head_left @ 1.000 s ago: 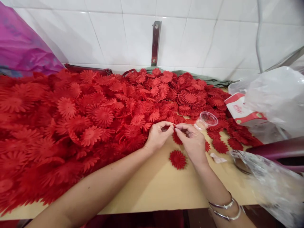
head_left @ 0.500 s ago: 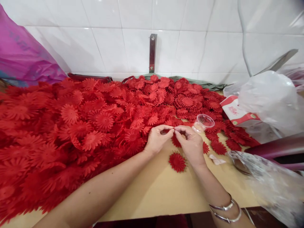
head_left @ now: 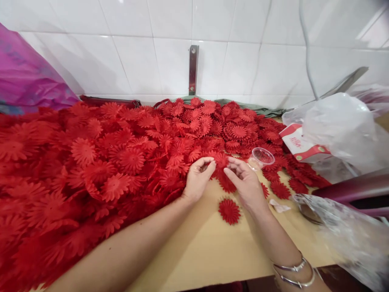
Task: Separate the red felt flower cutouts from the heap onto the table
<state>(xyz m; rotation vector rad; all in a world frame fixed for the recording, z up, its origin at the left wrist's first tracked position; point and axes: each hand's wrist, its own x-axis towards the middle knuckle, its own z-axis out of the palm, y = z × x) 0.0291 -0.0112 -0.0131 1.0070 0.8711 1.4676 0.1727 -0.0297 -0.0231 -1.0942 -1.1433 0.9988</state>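
Note:
My left hand is pinched, its thumb and forefinger tips together; anything between them is too small to make out. Facing it across a small gap is my right hand, with thumb and forefinger apart. A bright red fabric flower piece shows between the two sets of fingertips; whether it is touched by them or lies behind is unclear. Just below the hands is a darker red flower, partly covered. Another single flower lies flat on the tan table, nearer to me.
A large heap of red flower pieces spreads over the left and back. To the right stand a clear plastic cup, a white-and-red box and plastic bags. A crumpled white scrap lies near the right forearm.
My fingertips were meeting; now the hands have drawn apart and a red flower shows between them. The right thumb and forefinger have spread. The view has shifted slightly.

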